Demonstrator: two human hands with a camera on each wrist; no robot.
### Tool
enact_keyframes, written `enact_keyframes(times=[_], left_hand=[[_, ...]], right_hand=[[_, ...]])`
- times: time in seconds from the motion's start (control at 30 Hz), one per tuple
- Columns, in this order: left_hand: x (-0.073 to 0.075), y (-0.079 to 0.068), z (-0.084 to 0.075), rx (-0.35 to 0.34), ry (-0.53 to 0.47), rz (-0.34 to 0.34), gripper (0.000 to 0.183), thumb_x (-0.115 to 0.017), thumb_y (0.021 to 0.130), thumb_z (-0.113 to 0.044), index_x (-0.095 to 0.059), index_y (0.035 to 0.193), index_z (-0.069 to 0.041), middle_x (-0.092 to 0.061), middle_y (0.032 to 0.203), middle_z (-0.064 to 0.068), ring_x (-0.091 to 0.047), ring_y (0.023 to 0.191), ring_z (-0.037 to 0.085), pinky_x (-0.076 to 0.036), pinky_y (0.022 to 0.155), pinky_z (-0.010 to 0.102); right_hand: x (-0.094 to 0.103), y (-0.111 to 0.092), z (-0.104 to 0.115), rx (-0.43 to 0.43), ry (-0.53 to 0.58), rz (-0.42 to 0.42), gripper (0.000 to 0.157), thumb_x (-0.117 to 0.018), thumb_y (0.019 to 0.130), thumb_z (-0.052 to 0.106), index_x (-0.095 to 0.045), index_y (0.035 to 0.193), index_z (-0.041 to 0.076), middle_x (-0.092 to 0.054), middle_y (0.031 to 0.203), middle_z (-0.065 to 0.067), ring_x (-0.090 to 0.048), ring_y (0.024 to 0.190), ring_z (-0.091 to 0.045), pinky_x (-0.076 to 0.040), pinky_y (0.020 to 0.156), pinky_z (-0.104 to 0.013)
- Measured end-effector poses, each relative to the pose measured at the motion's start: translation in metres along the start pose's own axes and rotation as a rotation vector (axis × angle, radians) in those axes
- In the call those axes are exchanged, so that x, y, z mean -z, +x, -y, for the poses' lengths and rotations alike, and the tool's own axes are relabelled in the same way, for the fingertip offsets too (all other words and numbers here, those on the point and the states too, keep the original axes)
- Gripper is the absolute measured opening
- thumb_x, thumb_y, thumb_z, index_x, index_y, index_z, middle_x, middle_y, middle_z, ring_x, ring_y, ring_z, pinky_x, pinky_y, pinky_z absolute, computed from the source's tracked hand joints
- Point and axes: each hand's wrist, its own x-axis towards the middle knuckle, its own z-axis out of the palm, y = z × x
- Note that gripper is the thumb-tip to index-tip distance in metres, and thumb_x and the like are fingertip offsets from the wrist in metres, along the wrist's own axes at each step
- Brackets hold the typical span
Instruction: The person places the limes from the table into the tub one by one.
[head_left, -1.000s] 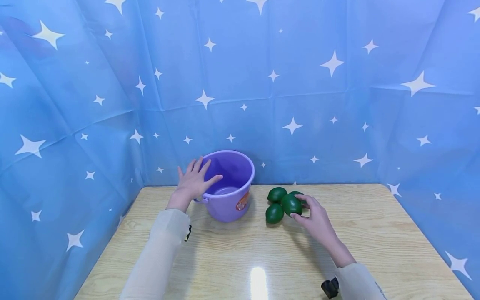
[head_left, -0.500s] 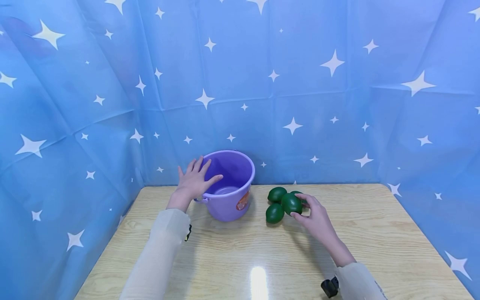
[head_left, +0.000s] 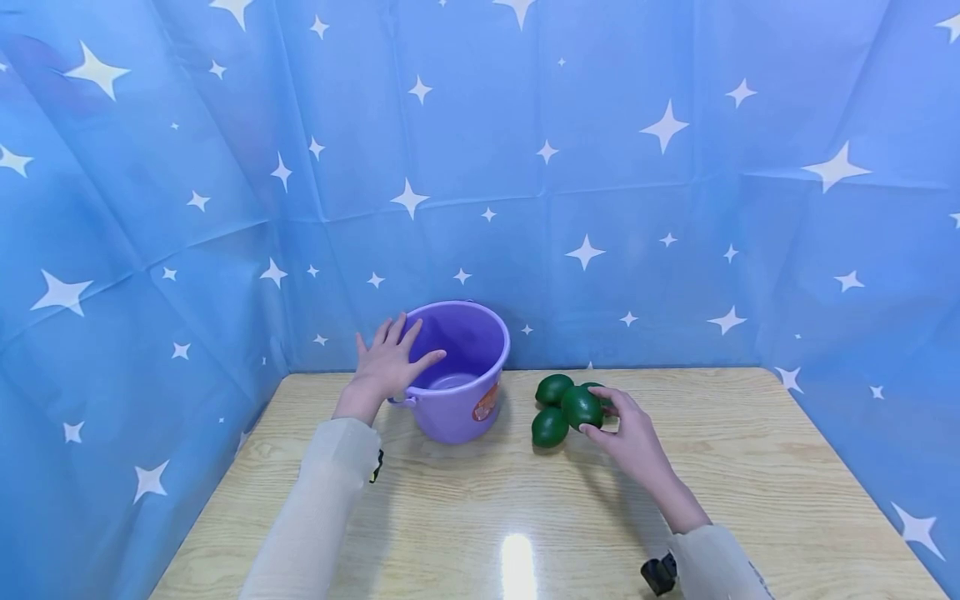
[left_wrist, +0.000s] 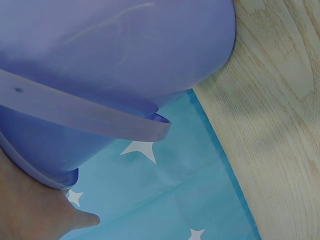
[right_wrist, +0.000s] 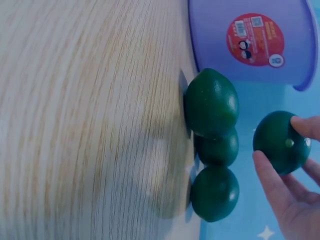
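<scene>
A purple bucket (head_left: 457, 417) stands upright on the table, its mouth tipped into view. Over its left rim lies my left hand (head_left: 384, 367), fingers straight and spread, thumb across the opening. In the left wrist view, part of that hand (left_wrist: 32, 205) shows beside the bucket's rim, below the handle (left_wrist: 85, 112). My right hand (head_left: 633, 437) pinches a dark green lime (head_left: 581, 408) between thumb and fingers. The right wrist view shows this lime (right_wrist: 280, 142) raised off the tabletop. Three other limes (right_wrist: 211, 102) rest close together on the table; one (head_left: 595, 387) is partly hidden behind the held lime.
The wooden table (head_left: 465, 517) ends at the back against a blue cloth (head_left: 637, 275) with white stars, which also hangs at both sides. The bucket stands left of the limes, near the back edge. A red sticker (right_wrist: 255, 40) marks its side.
The right hand and its lime have shifted very slightly to the left. The left hand, the bucket and the other limes have not visibly moved.
</scene>
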Motion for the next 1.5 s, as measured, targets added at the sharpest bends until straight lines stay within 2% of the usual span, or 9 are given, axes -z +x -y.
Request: enact_keyframes(times=[0.6,0.93,1.5], left_hand=[[-0.0006,-0.0019,-0.0004,-0.004,0.001,-0.007,0.093,-0.029,0.09,-0.082,-0.016,0.161,-0.024,-0.008,0.17,0.009,-0.007,0.156,0.038,0.007,0.116,0.075],[-0.0001,-0.0011,0.0,-0.005,-0.005,-0.002,0.092,-0.03,0.091,-0.081,-0.016,0.161,-0.024,-0.008,0.17,0.009,-0.006,0.156,0.038,0.007,0.116,0.074],[0.0007,0.0005,0.0004,-0.007,0.007,-0.004,0.093,-0.028,0.09,-0.083,-0.016,0.161,-0.024,-0.008,0.17,0.01,-0.007,0.156,0.039,0.006,0.116,0.075]], right_hand=[[0.0002,-0.0014,0.0015,0.011,-0.007,-0.003,0.056,-0.074,0.09,0.012,-0.051,0.14,0.004,-0.052,0.138,-0.024,-0.061,0.117,-0.042,-0.054,0.093,-0.056],[0.0023,-0.0016,0.0054,0.007,-0.008,0.006,0.056,-0.074,0.09,0.015,-0.051,0.141,0.005,-0.052,0.139,-0.023,-0.062,0.115,-0.038,-0.058,0.076,-0.034],[0.0021,-0.0022,0.0092,0.005,-0.003,0.006,0.056,-0.074,0.09,0.013,-0.051,0.141,0.006,-0.053,0.138,-0.023,-0.061,0.114,-0.037,-0.06,0.076,-0.033]])
